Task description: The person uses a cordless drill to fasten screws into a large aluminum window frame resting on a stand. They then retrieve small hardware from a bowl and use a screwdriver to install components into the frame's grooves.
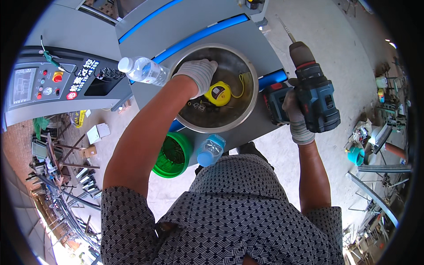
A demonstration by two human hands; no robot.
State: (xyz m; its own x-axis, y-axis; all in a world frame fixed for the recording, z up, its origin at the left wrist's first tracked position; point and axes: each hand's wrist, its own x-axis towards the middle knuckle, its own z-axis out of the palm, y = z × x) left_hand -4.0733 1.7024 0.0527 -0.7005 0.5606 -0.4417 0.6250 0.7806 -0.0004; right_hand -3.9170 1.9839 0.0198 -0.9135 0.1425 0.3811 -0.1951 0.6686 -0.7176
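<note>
My left hand, in a striped white glove, reaches into a steel bowl. Its fingers are curled together, and their tips are hidden from view. Beside it in the bowl lies a yellow tape measure with a yellow wrist strap. Small metal parts lie at the bowl's bottom. Off to the right, my gloved right hand is wrapped round the handle of a cordless drill. A long bit in its chuck points up and away from me.
The bowl rests on a grey surface with blue strips. A clear bottle stands left of it. Nearer me are a green bucket and a blue-capped bottle. A control panel is at left; metal stock lies at right.
</note>
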